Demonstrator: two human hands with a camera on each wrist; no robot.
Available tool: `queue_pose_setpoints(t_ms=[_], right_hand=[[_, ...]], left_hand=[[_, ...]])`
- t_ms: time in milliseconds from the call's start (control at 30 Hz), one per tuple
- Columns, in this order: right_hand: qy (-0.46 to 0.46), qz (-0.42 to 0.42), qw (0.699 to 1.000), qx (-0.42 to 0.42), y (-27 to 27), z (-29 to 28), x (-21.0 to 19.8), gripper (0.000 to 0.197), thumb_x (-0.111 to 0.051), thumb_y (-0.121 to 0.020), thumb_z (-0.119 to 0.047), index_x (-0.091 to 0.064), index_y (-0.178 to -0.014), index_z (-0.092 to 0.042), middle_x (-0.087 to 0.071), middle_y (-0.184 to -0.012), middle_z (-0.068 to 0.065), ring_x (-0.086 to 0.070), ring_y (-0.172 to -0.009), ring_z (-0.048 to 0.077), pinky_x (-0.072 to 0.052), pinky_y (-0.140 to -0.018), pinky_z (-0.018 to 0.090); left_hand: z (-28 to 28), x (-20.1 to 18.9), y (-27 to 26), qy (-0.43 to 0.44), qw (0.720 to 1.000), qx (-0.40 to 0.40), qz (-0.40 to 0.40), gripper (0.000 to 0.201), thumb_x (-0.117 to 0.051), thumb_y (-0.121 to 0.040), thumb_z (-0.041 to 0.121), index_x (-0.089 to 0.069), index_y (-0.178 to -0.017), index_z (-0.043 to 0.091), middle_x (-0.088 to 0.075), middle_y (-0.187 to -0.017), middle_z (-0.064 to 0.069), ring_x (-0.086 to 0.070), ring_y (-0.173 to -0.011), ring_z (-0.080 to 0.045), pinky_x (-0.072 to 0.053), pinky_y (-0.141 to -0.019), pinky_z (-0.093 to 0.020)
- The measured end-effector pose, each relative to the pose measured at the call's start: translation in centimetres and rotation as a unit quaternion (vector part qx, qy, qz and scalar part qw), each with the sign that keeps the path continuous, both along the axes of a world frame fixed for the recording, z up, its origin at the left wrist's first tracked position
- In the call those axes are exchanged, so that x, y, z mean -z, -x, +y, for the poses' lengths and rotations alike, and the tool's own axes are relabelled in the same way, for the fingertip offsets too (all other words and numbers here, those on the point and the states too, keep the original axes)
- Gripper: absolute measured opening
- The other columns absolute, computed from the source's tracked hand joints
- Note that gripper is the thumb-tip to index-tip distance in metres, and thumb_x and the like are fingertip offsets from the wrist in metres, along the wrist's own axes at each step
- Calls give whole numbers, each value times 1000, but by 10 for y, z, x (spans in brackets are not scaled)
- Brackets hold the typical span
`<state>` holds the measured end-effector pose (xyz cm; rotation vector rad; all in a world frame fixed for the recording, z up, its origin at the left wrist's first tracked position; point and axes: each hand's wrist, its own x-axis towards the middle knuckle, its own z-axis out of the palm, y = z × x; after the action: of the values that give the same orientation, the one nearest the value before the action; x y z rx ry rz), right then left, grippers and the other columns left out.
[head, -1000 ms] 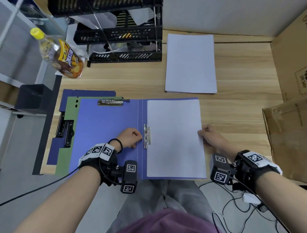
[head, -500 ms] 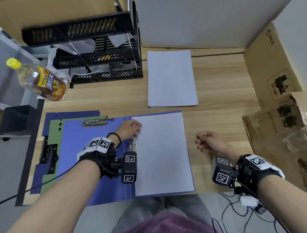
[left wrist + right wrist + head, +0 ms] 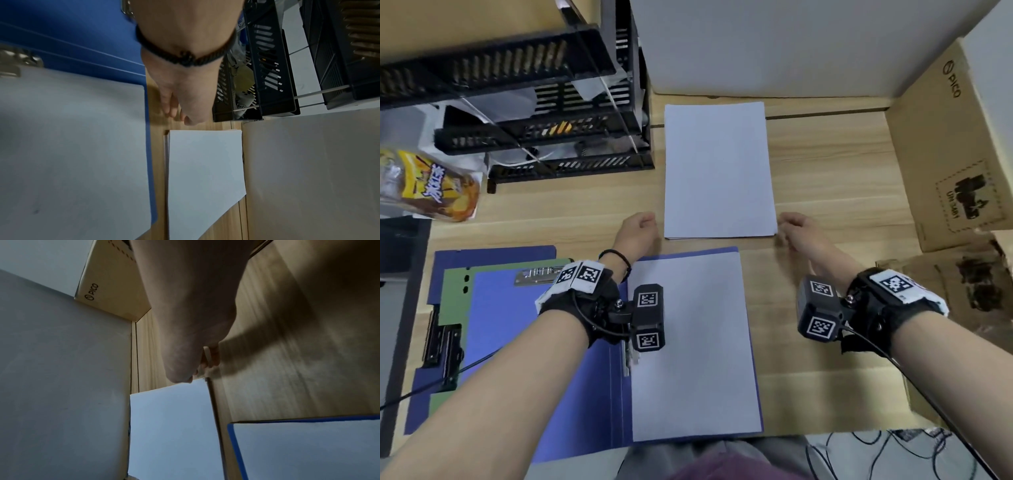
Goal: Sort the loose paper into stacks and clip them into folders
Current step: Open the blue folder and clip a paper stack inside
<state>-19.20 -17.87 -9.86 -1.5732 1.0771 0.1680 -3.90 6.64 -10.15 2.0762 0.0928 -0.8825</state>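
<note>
A loose stack of white paper [image 3: 717, 169] lies on the wooden desk beyond an open blue folder [image 3: 517, 342]. A white sheet [image 3: 691, 342] lies on the folder's right half beside its metal spine clip [image 3: 628, 359]. My left hand [image 3: 640, 226] hovers at the stack's near left corner with its fingers [image 3: 174, 112] loosely curled, just short of the paper [image 3: 205, 170]. My right hand [image 3: 791, 228] is at the near right corner. Its thumb [image 3: 179, 374] meets the paper's corner [image 3: 170, 426], and it holds nothing that I can see.
A green folder [image 3: 453, 294] and a dark blue one [image 3: 493, 255] lie under the open folder at the left. A black tray rack [image 3: 544, 130] and a drink bottle [image 3: 431, 186] are at the back left. Cardboard boxes [image 3: 945, 154] line the right side.
Both hands have left the folder and moved forward to the near corners of the loose stack. The left hand came off the spine clip, the right off the sheet's edge.
</note>
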Motion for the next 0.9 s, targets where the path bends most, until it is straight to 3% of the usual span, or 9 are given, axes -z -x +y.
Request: queue_pose_setpoints(t_ms=[200,267,300,333,367,567,667,767,900], right_hand=[[6,26,999,-47,-16,-5,1,23,-41,-85,4,-59,-96,12,-56,-76,7,-49,-53,2,-36,-44,13],[2,33,999,-36,-18,-2,-3,33,-41,-91,3,-55,-118,15,-62,-119,18,-61,-107,29,-51,-75,24],[6,32,999,-28,-18,0,-6,38,-40,-93,3,-46,-127,17,-63,-117,20,-38,-126,34,-48,-86,33],[6,31,999,-21,-19,1,-6,41,-40,-93,3,-40,-132,17,-60,-110,16,-38,-96,9,-46,-91,38],[7,31,999,-13,-20,2,-6,42,-39,-93,3,-37,-133,17,-53,-133,23,-50,-124,35,-41,-98,42],[14,39,999,11,-22,10,-10,42,-40,-93,3,-36,-132,19,-36,-142,31,-35,-130,44,-28,-108,47],[-17,39,999,30,-24,8,-7,33,-43,-94,0,-56,-122,13,-61,-119,21,-58,-92,28,-49,-71,18],[-64,60,994,65,-33,2,0,22,-45,-92,-2,-51,-72,-9,-40,-64,5,-30,-58,16,-29,-43,17],[-95,76,988,96,-38,-3,3,33,-44,-93,-4,-38,-63,-17,-34,-62,1,-28,-53,15,-22,-28,11]], left_hand=[[-20,5,-5,27,999,11,35,31,-45,-86,-1,-67,-95,20,-66,-105,-1,-59,-94,-17,-46,-96,-30],[-23,3,-4,28,999,10,42,36,-45,-86,1,-66,-83,29,-65,-97,-4,-55,-86,-16,-47,-87,-30],[-23,2,-4,26,999,8,43,36,-45,-87,2,-66,-81,31,-65,-95,-4,-54,-85,-16,-48,-86,-31],[-24,0,-5,23,999,6,41,36,-45,-88,3,-66,-82,32,-66,-95,-4,-55,-85,-17,-48,-85,-31],[-24,0,-5,18,999,3,40,34,-45,-88,4,-66,-85,31,-67,-97,-4,-57,-88,-18,-48,-85,-31],[-24,-2,-7,4,999,-11,43,34,-44,-92,8,-62,-119,16,-65,-118,-6,-61,-108,-24,-50,-94,-37],[-24,3,-8,4,999,-17,43,39,-42,-93,6,-55,-129,11,-61,-113,-5,-55,-99,-20,-50,-95,-37],[-24,7,-8,-3,999,-17,47,40,-45,-92,7,-51,-131,12,-59,-119,-4,-54,-100,-19,-51,-94,-37],[-27,13,-7,-7,998,-24,51,42,-49,-91,7,-47,-133,12,-56,-125,-5,-55,-110,-22,-51,-94,-37]])
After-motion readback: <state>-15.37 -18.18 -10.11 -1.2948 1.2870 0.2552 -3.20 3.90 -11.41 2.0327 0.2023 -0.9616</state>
